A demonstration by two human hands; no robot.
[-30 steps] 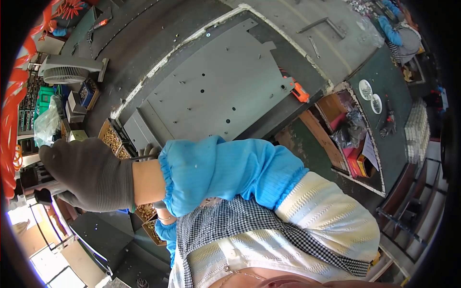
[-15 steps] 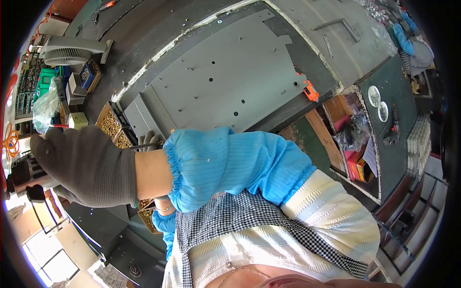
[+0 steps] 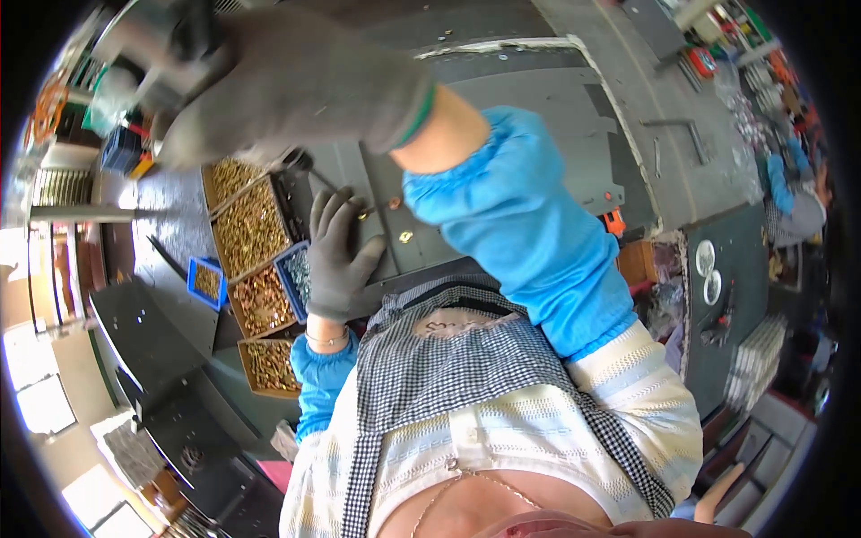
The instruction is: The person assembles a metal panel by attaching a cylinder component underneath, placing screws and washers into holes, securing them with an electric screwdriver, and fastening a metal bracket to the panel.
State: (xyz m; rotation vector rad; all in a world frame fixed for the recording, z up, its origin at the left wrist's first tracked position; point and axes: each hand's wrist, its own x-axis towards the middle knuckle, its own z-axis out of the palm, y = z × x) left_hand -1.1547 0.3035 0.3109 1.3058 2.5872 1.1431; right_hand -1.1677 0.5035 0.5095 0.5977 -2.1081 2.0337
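Gripping a blurred tool, right hand hangs beyond lettered apron; left hand shows unclear hold.

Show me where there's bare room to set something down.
Green table at right: a bare patch between the white dishes and the co-worker. Grey panel: mostly bare between the blue right sleeve and the pale bench rim. Crowded: around the left hand, by parts bins and loose brass pieces.
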